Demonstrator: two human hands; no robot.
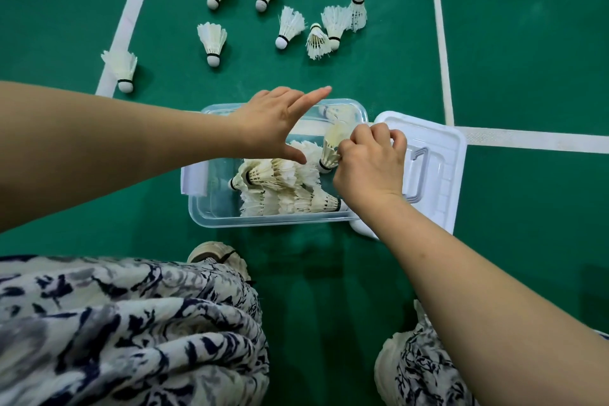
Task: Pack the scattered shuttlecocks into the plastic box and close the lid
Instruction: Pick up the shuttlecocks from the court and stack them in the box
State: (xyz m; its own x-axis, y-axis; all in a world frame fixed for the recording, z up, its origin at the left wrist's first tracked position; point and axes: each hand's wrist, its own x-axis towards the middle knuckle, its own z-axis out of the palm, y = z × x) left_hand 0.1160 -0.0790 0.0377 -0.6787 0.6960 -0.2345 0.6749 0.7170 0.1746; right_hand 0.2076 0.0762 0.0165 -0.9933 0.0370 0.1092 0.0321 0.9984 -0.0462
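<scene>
A clear plastic box (211,208) sits on the green court floor with several white shuttlecocks (280,184) lying in rows inside it. My right hand (369,165) is over the box's right side, shut on a shuttlecock (333,145) held by its feathers with the cork pointing down. My left hand (273,122) hovers over the box's far left part, fingers spread, holding nothing. The white lid (438,155) lies upside down to the right of the box. Several more shuttlecocks (290,26) lie scattered on the floor beyond the box.
White court lines (441,43) run along the floor at left, right and across the right side. One shuttlecock (122,69) lies on the left line. My patterned trousers (131,323) and shoes (214,252) fill the near edge.
</scene>
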